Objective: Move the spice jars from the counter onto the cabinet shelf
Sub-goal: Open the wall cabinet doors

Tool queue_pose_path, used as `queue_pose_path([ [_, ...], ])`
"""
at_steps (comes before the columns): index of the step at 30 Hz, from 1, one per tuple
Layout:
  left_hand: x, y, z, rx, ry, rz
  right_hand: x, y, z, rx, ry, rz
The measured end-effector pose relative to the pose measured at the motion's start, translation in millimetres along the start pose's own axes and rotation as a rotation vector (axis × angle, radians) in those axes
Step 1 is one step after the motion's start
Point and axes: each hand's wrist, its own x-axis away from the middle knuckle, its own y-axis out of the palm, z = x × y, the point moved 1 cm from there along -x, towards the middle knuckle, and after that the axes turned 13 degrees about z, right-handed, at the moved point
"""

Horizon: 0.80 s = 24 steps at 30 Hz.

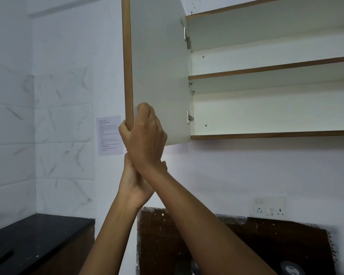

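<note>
at the bottom of the frame two bare forearms rise and cross in the centre. to the lower left lies the black counter [38, 235], with a dark flat object [0, 255] on it near the left edge; what it is cannot be told. to the lower right stands a dark brown speckled panel [246, 245] against the wall.

the left hand [131, 181] sits just below the centre, palm towards the camera, pressed against the other wrist. its fingers run up behind that wrist, so whether they grip or lie loose cannot be told.

just above it the right hand [145, 135] grips the lower corner of the cabinet door [159, 66], fingers curled round the brown outer edge and thumb lying on the pale inner face. the door stands wide open and fills the upper centre, hung on two metal hinges [189, 117] at its right side.

beyond it, across the upper right, the cabinet [266, 26] stands open. the middle shelf [266, 69] and the bottom board [266, 134] both show brown front edges and pale interiors.

farthest back, a printed paper sheet [109, 135] is stuck on the wall left of the door, a white socket plate [268, 207] sits at the right below the cabinet, and marbled tiles [48, 116] cover the left wall.
</note>
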Motion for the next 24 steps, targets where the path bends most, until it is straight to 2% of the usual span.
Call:
queue_pose_path([
  [5, 14.2, -3.8, -7.6, -0.09, 0.021, -0.029, 12.3, -30.5, 21.3, -0.157, 0.057, -0.248],
  [11, 44.9, -17.9, -58.2, -0.565, 0.132, 0.046, 36.0, -82.2, 69.1, -0.139, 0.191, -0.423],
  [15, 66.3, -27.2, -94.6, -0.828, 0.234, 0.001, 74.1, -117.1, 101.0, -0.082, 0.18, -0.529],
  [24, 94.4, -117.9, -164.4, -0.982, 0.064, 0.07, 175.4, -211.2, 167.7, 0.028, 0.319, -0.842],
])
